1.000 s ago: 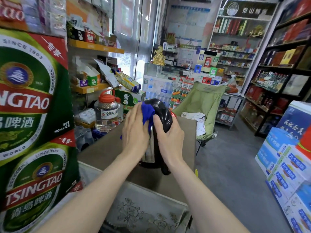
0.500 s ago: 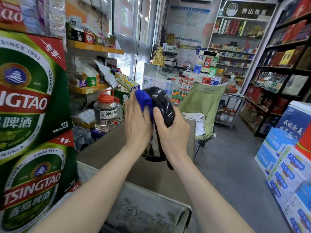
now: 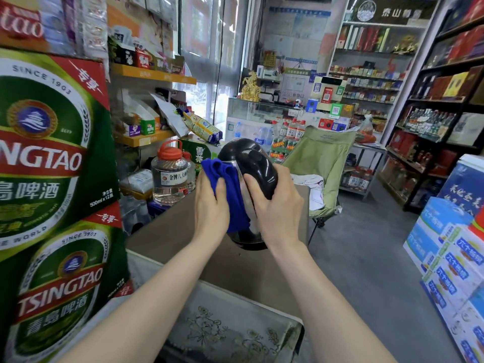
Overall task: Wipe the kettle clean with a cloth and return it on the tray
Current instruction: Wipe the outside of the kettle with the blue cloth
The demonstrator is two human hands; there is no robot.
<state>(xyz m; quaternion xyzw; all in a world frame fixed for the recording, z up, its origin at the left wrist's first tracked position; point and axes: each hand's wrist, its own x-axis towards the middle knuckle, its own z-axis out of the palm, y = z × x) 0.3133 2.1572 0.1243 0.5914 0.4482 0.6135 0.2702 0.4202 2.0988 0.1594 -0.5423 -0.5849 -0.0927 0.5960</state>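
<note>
A kettle with a black lid and handle and a shiny steel body is held up above a brown cardboard surface, tilted away from me. My right hand grips its black handle. My left hand presses a blue cloth flat against the kettle's left side. A pale tray with a dark floral pattern lies close below me, under my forearms.
Stacked green Tsingtao beer cartons fill the left. A clear jug with a red cap stands left of the kettle. A green folding chair sits behind it. Blue-and-white cartons stand at right, with grey floor between.
The kettle has been lifted off the cardboard and tilted further. The blue cloth now spreads lower down the kettle's side under my left hand.
</note>
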